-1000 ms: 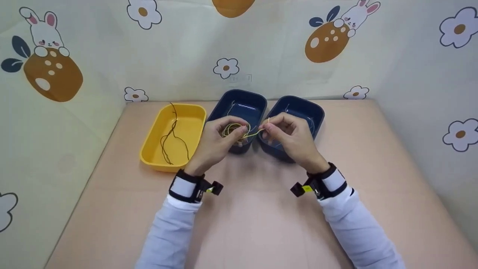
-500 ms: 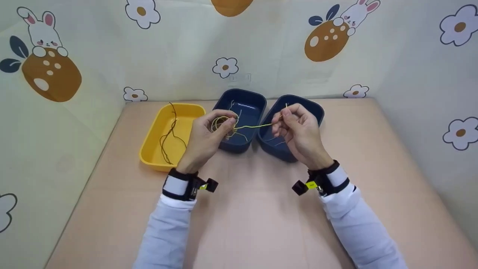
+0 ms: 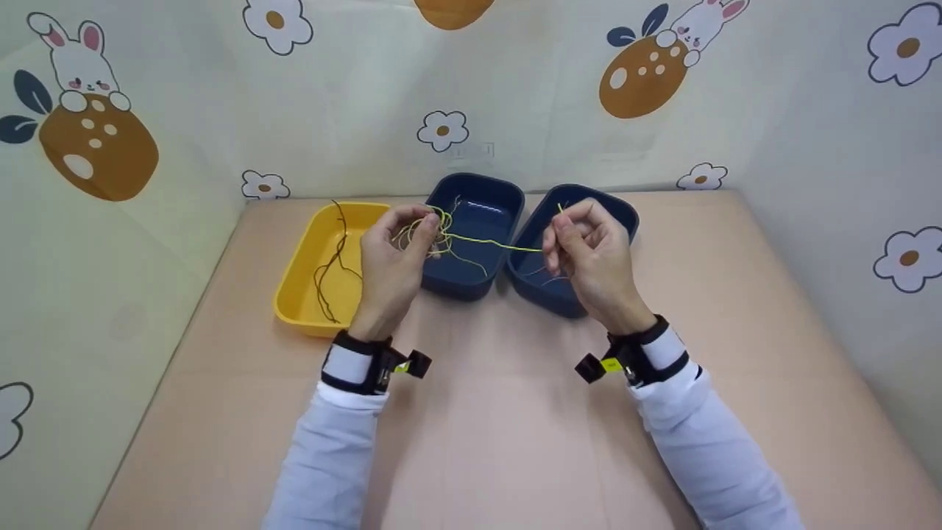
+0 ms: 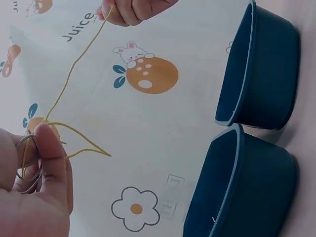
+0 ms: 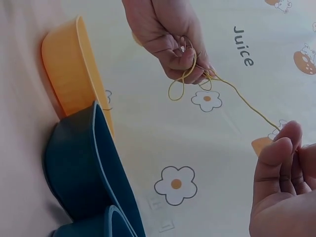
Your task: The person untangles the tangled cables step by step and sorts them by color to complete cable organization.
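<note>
Between finger and thumb, my left hand (image 3: 390, 265) pinches a loose, looped bundle of cord over the left side of the middle blue bin. Most of its loops are yellow; a greyish loop (image 4: 18, 146) also shows at the fingers in the left wrist view. A single yellow cord (image 3: 489, 241) runs from the bundle across to my right hand (image 3: 600, 265), whose thumb and fingertips pinch it. A short end sticks up above that thumb. Another yellow strand hangs from the bundle. In the right wrist view, a loop (image 5: 176, 94) droops below the left fingers.
A yellow bin (image 3: 294, 313) on the left holds dark cords (image 3: 340, 250). Right of it stand two dark blue bins, the middle one (image 3: 456, 289) and the right one (image 3: 552, 300), with thin pale strands inside. A patterned backdrop (image 3: 353, 103) rises behind the table (image 3: 486, 442).
My hands have moved apart from near each other, the left going left and the right going right. The yellow cord between them has lengthened.
</note>
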A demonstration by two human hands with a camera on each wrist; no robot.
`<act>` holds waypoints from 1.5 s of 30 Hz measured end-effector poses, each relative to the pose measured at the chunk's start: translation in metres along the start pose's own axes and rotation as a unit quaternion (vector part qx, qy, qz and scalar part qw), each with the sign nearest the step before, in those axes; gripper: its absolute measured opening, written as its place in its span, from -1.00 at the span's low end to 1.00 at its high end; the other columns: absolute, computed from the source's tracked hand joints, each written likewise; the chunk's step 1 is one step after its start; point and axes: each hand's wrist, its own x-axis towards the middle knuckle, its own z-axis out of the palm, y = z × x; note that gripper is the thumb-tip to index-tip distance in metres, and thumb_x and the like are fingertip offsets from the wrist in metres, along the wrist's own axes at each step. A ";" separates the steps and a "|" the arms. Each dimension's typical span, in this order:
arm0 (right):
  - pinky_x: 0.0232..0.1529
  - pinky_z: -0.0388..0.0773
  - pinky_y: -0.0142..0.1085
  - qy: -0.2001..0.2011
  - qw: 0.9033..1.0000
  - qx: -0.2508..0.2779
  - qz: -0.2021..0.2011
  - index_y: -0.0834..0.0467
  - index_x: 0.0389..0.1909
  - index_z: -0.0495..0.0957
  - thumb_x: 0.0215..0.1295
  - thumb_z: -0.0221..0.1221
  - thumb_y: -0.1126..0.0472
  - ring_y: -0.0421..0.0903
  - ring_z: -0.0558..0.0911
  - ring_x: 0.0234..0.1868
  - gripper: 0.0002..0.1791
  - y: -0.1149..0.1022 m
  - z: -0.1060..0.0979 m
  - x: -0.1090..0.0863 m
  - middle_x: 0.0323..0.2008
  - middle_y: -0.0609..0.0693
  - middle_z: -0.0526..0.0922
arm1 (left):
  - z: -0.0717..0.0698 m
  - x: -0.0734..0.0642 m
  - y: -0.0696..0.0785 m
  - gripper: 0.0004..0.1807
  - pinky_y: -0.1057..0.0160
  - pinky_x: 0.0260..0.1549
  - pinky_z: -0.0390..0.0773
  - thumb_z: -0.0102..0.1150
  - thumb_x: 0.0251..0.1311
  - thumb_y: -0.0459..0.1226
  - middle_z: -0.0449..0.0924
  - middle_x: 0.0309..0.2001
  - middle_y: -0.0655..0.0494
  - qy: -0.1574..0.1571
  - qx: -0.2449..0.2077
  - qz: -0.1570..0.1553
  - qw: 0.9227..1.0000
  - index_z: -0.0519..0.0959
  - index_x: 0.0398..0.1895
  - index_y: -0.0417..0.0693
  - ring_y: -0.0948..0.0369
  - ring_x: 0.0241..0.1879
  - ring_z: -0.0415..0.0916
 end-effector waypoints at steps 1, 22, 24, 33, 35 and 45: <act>-0.51 0.63 -0.45 0.001 1.000 -0.005 -0.002 0.19 -0.10 0.51 0.76 0.09 0.38 -0.18 0.62 -0.56 -0.88 0.000 0.000 0.000 -0.41 0.00 0.74 | 0.000 0.000 0.000 -0.80 0.27 -0.15 0.86 0.33 0.60 -0.37 0.70 0.00 -0.01 0.005 -0.002 0.001 1.000 0.68 0.12 -0.34 0.15 -0.08 0.71; -0.62 0.49 -0.42 0.116 0.989 -0.024 -0.086 0.22 -0.14 0.53 0.72 0.13 0.40 -0.18 0.55 -0.63 -0.88 -0.013 0.002 0.001 -0.48 -0.01 0.68 | -0.004 0.003 0.000 -0.78 0.32 -0.25 0.82 0.42 0.51 -0.38 0.77 -0.01 -0.24 0.092 0.017 0.033 0.995 0.71 0.04 -0.42 -0.04 -0.10 0.75; -0.61 0.49 -0.43 0.132 0.987 -0.009 -0.092 0.24 -0.14 0.52 0.72 0.13 0.40 -0.17 0.54 -0.64 -0.88 -0.015 0.000 0.002 -0.49 0.00 0.68 | -0.005 0.004 0.001 -0.78 0.31 -0.23 0.83 0.42 0.51 -0.40 0.77 0.00 -0.28 0.095 0.013 0.029 0.995 0.71 0.04 -0.43 -0.06 -0.06 0.76; -0.55 0.56 -0.42 0.171 0.978 0.035 -0.113 0.22 -0.15 0.48 0.73 0.09 0.42 -0.15 0.57 -0.58 -0.87 -0.029 -0.018 0.008 -0.44 0.05 0.71 | -0.022 0.009 0.003 -0.86 0.31 0.13 0.77 0.40 0.53 -0.40 0.80 -0.08 -0.15 0.119 0.063 0.052 0.990 0.75 -0.01 -0.34 0.15 -0.12 0.75; -0.53 0.60 -0.41 0.160 0.979 0.025 -0.121 0.22 -0.14 0.48 0.73 0.11 0.40 -0.14 0.60 -0.57 -0.88 -0.030 -0.020 0.009 -0.42 0.07 0.73 | -0.025 0.009 0.004 -0.86 0.32 0.07 0.78 0.39 0.55 -0.37 0.78 -0.11 -0.07 0.122 0.058 0.053 0.989 0.74 0.00 -0.32 0.13 -0.13 0.74; -0.49 0.69 -0.36 0.078 0.978 -0.147 -0.127 0.20 -0.08 0.56 0.73 0.13 0.39 -0.16 0.70 -0.53 -0.91 -0.005 -0.008 0.020 -0.36 0.00 0.81 | -0.035 0.011 0.013 -0.86 0.31 -0.16 0.81 0.34 0.60 -0.32 0.79 -0.07 -0.07 0.141 0.009 0.048 0.989 0.73 0.05 -0.22 0.07 -0.12 0.72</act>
